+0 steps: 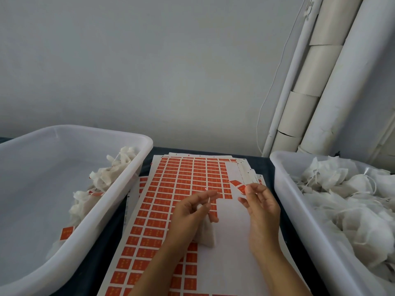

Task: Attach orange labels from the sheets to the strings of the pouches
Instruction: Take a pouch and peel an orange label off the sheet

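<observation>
An orange label [239, 185], peeled and folded into a narrow strip, hangs pinched between the thumb and forefinger of a worker's right hand [261, 207] above the top label sheet [171, 201], just beside the rows still unpeeled. The left hand [192, 212] grips a small white pouch [207, 233] whose lower end rests on the bare white part of the sheet; its forefinger and thumb hold the pouch's thin string [210, 199] out toward the label, the two hands close but not touching. More sheets lie stacked beneath, fanned at the far edge, on a dark table [102, 259]. To the left stands a translucent white tub [119, 201] with a modest heap of pouches along its right wall, some showing orange tags. To the right, a second tub [299, 214] is piled with white pouches and loose strings. Pale rolls of material [333, 88] lean in the corner against a grey wall [149, 60], beside a thin white cord [271, 86].
</observation>
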A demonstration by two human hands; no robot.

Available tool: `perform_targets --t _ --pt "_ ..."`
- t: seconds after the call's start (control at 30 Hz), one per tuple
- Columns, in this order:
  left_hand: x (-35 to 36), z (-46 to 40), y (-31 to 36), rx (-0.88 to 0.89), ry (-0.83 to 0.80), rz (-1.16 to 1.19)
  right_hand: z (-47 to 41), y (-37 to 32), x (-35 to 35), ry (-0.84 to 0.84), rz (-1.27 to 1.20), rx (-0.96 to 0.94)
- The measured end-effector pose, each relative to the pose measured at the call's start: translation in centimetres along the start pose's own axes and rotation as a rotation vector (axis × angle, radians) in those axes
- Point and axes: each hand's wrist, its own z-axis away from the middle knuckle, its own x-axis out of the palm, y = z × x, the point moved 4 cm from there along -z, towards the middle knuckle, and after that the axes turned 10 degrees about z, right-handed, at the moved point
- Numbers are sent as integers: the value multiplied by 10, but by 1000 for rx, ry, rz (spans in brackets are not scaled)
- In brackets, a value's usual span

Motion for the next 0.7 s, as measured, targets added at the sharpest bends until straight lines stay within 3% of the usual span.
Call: perform_targets --t 0.4,0.7 --pt "4 0 0 16 -40 -33 -1 4 2 -74 58 17" --pt "4 -1 -3 -21 -27 3 4 4 12 -280 261 -12"
